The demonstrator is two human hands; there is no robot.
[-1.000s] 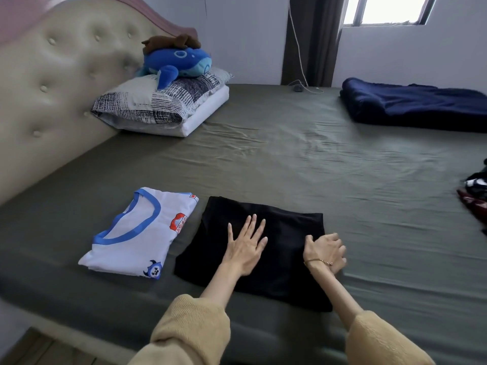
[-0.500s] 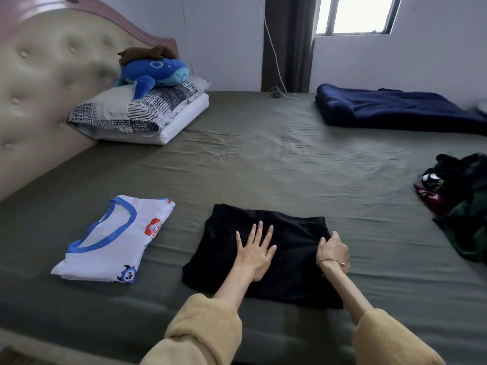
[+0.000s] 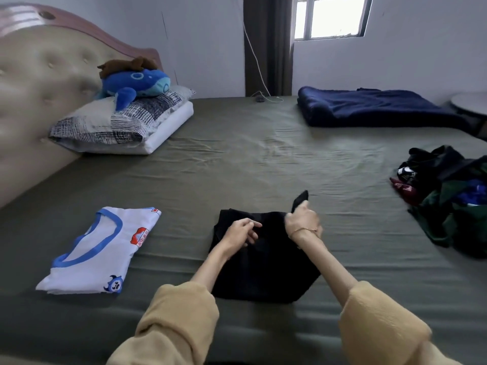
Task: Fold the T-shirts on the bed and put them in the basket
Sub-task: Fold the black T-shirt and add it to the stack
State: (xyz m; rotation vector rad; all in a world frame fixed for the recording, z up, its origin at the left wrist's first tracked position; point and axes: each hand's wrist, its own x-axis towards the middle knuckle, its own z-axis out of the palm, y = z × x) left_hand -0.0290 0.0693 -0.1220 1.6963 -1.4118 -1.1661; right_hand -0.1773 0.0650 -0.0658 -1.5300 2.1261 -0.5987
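Two T-shirts lie folded on the olive-green bed (image 3: 237,159), head view. Black T-shirt (image 3: 263,270): at 6 o'clock, centre foreground, folded, its far right corner lifted off the sheet. Right hand (image 3: 303,219): fingers curled, pinching that raised corner. Left hand (image 3: 243,230): over the shirt's far left part, fingers loosely bent with the tips near the fabric; whether they hold a fold I cannot tell. White T-shirt with blue collar trim (image 3: 100,248): at 8 o'clock, folded flat, apart from the black one. Heap of unfolded clothes (image 3: 453,196): at 3 o'clock, by the right edge. Navy blanket (image 3: 374,106): at 1 o'clock, folded. Patterned pillow (image 3: 123,119): at 10 o'clock against the padded headboard (image 3: 39,83), with a blue plush toy (image 3: 137,83) resting on it.
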